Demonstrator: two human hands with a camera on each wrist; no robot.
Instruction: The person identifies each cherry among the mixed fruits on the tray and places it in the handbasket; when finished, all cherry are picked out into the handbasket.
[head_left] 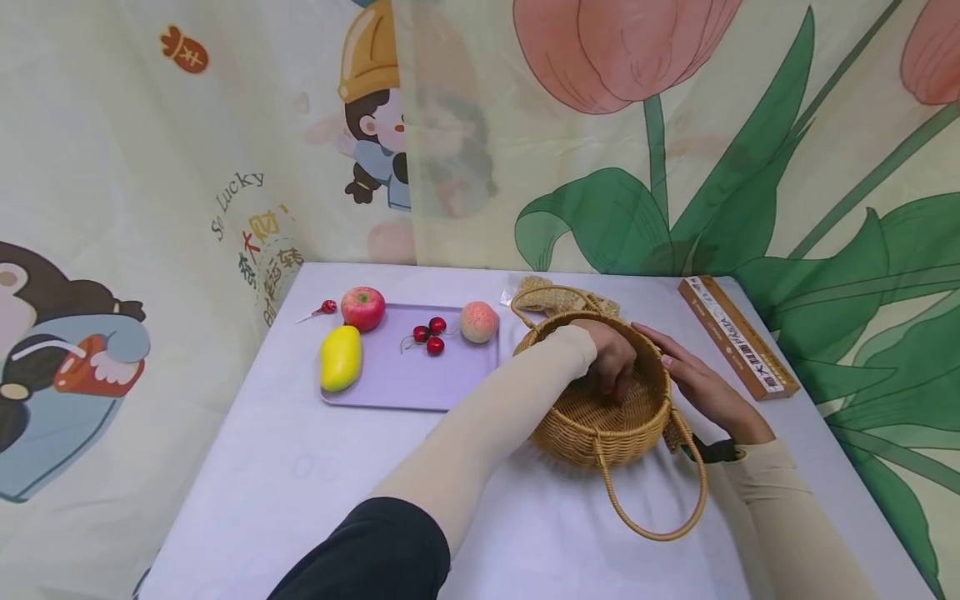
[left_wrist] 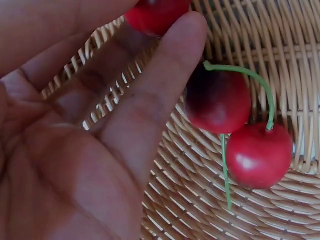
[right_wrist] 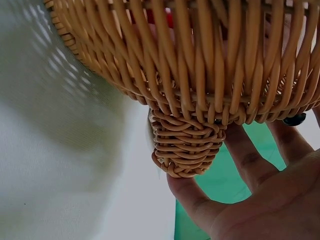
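A round wicker basket (head_left: pixel 600 450) is tilted, its mouth facing me. My left hand (head_left: pixel 609 358) reaches inside it. In the left wrist view, the left thumb and fingers (left_wrist: pixel 165 65) pinch a red cherry (left_wrist: pixel 157 17), partly hidden at the top edge. Two more cherries (left_wrist: pixel 260 156) with green stems lie against the weave just beside the fingertips. My right hand (head_left: pixel 708 387) steadies the basket from outside, its fingers extended along the right rim. The right wrist view shows one fingertip at the small woven tab (right_wrist: pixel 187 142) and other fingers behind the basket wall.
On the left, a lilac tray (head_left: pixel 412 392) carries cherries (head_left: pixel 433 333), a peach (head_left: pixel 478 322), an apple (head_left: pixel 363 308) and a yellow mango (head_left: pixel 341 358). A small red item (head_left: pixel 326 307) lies beside it. Behind the basket sits a clear bag (head_left: pixel 555 296); a pasta box (head_left: pixel 738 337) lies right.
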